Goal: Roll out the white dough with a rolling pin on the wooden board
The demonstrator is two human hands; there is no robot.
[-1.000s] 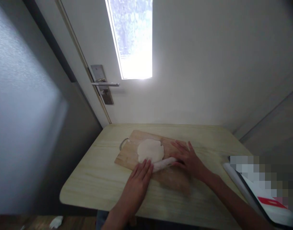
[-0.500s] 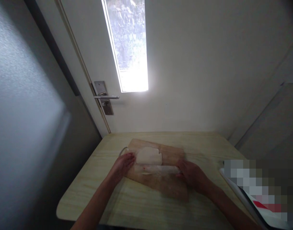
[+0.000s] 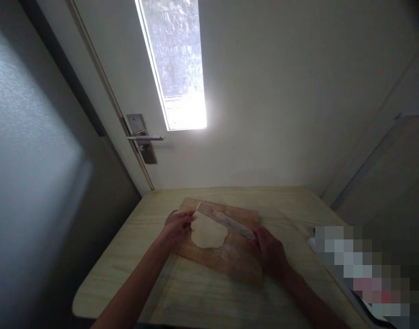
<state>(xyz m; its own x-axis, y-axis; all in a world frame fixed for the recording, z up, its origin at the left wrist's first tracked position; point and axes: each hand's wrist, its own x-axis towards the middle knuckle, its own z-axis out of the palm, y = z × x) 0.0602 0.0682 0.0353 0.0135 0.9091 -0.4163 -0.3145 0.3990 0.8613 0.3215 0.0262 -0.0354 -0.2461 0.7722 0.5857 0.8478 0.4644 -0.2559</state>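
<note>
A flat round of pale dough [image 3: 208,233] lies on a wooden cutting board [image 3: 230,258] on a light wood table [image 3: 134,256]. A thin rolling pin [image 3: 226,220] lies slanted across the dough's far edge. My left hand [image 3: 177,227] rests on the pin's left end by the board's left edge, fingers curled over it. My right hand [image 3: 270,252] covers the pin's right end, fingers bent round it.
A white door with a metal lever handle [image 3: 143,137] and a narrow glass pane [image 3: 175,64] stands right behind the table. A blurred-out object [image 3: 370,260] sits at the table's right edge. A dark wall runs along the left.
The rolling pin has travelled from the near edge of the dough to its far edge and now lies slanted. My left hand moved from the near side to the pin's left end.
</note>
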